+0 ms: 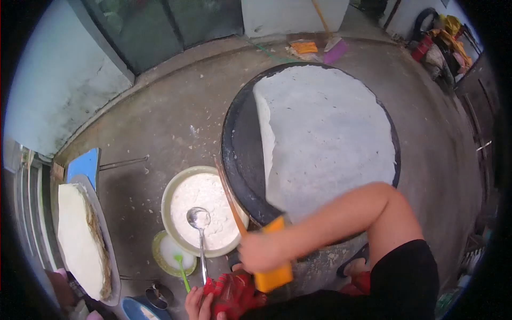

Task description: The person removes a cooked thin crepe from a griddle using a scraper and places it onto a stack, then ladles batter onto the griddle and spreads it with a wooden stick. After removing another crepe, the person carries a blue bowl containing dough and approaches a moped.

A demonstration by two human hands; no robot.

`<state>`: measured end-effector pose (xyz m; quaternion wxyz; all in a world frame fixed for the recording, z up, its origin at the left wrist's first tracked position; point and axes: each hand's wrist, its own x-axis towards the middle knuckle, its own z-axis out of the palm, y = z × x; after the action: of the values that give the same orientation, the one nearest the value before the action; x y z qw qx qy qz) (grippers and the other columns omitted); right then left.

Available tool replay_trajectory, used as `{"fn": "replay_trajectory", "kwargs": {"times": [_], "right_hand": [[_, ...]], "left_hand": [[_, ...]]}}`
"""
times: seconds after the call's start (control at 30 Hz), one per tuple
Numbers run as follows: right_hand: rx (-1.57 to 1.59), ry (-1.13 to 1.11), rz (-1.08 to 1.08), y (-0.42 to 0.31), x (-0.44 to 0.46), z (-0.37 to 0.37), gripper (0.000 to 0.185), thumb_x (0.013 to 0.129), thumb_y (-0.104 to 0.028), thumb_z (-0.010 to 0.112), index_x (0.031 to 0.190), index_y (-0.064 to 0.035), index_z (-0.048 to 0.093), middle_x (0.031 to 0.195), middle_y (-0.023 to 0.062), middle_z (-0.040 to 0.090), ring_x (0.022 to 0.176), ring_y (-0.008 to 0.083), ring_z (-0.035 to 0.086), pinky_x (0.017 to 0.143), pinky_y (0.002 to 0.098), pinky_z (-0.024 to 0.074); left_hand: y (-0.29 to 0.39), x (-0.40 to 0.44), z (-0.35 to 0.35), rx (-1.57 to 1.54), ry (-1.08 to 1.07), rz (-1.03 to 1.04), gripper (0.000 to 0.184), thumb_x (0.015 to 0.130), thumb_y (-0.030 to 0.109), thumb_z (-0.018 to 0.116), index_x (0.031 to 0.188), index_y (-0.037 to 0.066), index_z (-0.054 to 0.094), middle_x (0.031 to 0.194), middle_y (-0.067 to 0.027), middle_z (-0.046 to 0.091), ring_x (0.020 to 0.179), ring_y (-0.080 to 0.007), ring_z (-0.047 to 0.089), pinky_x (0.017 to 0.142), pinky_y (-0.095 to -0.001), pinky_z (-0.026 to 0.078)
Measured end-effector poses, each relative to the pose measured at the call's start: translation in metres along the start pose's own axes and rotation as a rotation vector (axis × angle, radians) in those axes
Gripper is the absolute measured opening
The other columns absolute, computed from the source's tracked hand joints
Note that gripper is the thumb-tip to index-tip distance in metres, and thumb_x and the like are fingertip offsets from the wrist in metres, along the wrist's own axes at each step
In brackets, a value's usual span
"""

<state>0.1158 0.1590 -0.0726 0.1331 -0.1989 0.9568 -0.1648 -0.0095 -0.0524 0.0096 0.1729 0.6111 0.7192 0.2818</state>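
Observation:
My right hand (264,250) is closed around a thin wooden stick (231,200) that slants up along the right side of the batter bowl. A flat yellow-orange piece (274,280) shows above and below this hand; whether it is gripped too, I cannot tell. My left hand (200,304) lies at the lower edge, fingers stretched against red patterned cloth (234,292). A large pale flatbread sheet (330,138) covers most of the round dark griddle (241,144), its left edge partly lifted or folded. My right forearm crosses the griddle's near edge.
A bowl (166,200) of white batter holds a metal ladle (200,224). Beside it are a small green bowl (157,253) with a green spoon (183,272) and a blue container (130,309). Stacked pale sheets (80,240) lie far left, near a blue board (84,165).

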Motion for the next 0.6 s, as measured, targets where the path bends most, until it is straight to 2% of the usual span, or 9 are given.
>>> {"fn": "replay_trajectory", "kwargs": {"times": [0.1,0.2,0.27,0.3,0.4,0.43,0.47,0.53,0.6], "right_hand": [[-0.020,0.042,-0.058,-0.069,-0.031,0.011,0.012,0.069,-0.017,0.055,0.072,-0.0076,0.062,0.066,0.0072,0.059,0.067,0.0233,0.059,0.057,0.0348,0.0452],[0.192,0.362,0.482,-0.105,-0.072,-0.003,0.010,0.069,-0.016,0.056,0.075,-0.0086,0.054,0.069,0.0091,0.058,0.068,0.0277,0.059,0.059,0.0402,0.0456],[0.618,0.256,1.054,-0.117,-0.109,-0.018,0.023,0.076,-0.024,0.058,0.090,-0.0085,0.052,0.075,0.0140,0.059,0.073,0.0331,0.059,0.061,0.0437,0.0461],[0.623,0.357,1.288,-0.120,-0.133,-0.003,0.032,0.078,-0.029,0.058,0.102,-0.0091,0.051,0.081,0.0165,0.060,0.077,0.0342,0.059,0.065,0.0425,0.0473],[0.462,1.418,1.617,-0.106,-0.219,0.103,0.039,0.079,-0.023,0.062,0.105,0.0025,0.048,0.110,0.0135,0.055,0.103,0.0193,0.051,0.085,0.0326,0.0419],[0.492,1.636,1.597,-0.110,-0.248,0.097,0.036,0.077,-0.017,0.065,0.103,0.0028,0.048,0.106,0.0132,0.056,0.098,0.0172,0.054,0.081,0.0310,0.0441],[0.434,1.800,1.700,-0.116,-0.271,0.095,0.041,0.073,-0.017,0.067,0.105,0.0019,0.049,0.099,0.0142,0.060,0.090,0.0227,0.059,0.078,0.0329,0.0462],[0.242,1.842,2.023,-0.126,-0.318,0.111,0.041,0.070,-0.017,0.069,0.103,0.0007,0.051,0.093,0.0135,0.062,0.087,0.0234,0.061,0.076,0.0332,0.0469],[0.184,1.802,2.120,-0.135,-0.334,0.128,0.041,0.068,-0.016,0.070,0.101,0.0003,0.052,0.091,0.0139,0.063,0.085,0.0246,0.061,0.076,0.0339,0.0471]], "left_hand": [[0.006,-0.015,-0.009,-0.018,-0.003,-0.013,0.035,0.081,0.016,0.050,0.112,-0.001,0.053,0.118,-0.0208,0.045,0.111,-0.0362,0.040,0.096,-0.0431,0.029],[-0.003,-0.036,-0.007,-0.067,0.022,-0.009,0.038,0.079,0.011,0.051,0.116,0.000,0.051,0.122,-0.0203,0.042,0.117,-0.0362,0.034,0.099,-0.0433,0.024],[-0.009,-0.045,-0.003,-0.064,0.048,0.016,0.037,0.078,0.014,0.051,0.113,-0.001,0.052,0.122,-0.0204,0.042,0.116,-0.0359,0.036,0.098,-0.0440,0.025],[-0.011,-0.046,-0.001,-0.064,0.079,0.029,0.037,0.077,0.017,0.052,0.110,-0.001,0.053,0.121,-0.0205,0.043,0.114,-0.0355,0.038,0.097,-0.0448,0.027],[-0.013,-0.053,-0.001,-0.037,0.102,0.091,0.035,0.077,0.018,0.051,0.106,-0.002,0.054,0.120,-0.0210,0.043,0.112,-0.0353,0.040,0.095,-0.0433,0.030],[-0.018,-0.057,0.002,-0.058,0.114,0.082,0.032,0.079,0.014,0.050,0.106,-0.004,0.054,0.122,-0.0202,0.042,0.112,-0.0336,0.041,0.096,-0.0412,0.031],[-0.023,-0.060,0.004,-0.078,0.130,0.071,0.029,0.081,0.011,0.048,0.105,-0.005,0.053,0.124,-0.0194,0.041,0.112,-0.0319,0.042,0.096,-0.0391,0.032],[-0.027,-0.064,0.008,-0.119,0.155,0.083,0.030,0.080,0.010,0.049,0.106,-0.005,0.053,0.123,-0.0196,0.041,0.111,-0.0324,0.042,0.095,-0.0391,0.032],[-0.028,-0.066,0.011,-0.164,0.184,0.090,0.031,0.078,0.009,0.049,0.106,-0.004,0.053,0.121,-0.0198,0.042,0.110,-0.0329,0.042,0.093,-0.0391,0.032]]}}
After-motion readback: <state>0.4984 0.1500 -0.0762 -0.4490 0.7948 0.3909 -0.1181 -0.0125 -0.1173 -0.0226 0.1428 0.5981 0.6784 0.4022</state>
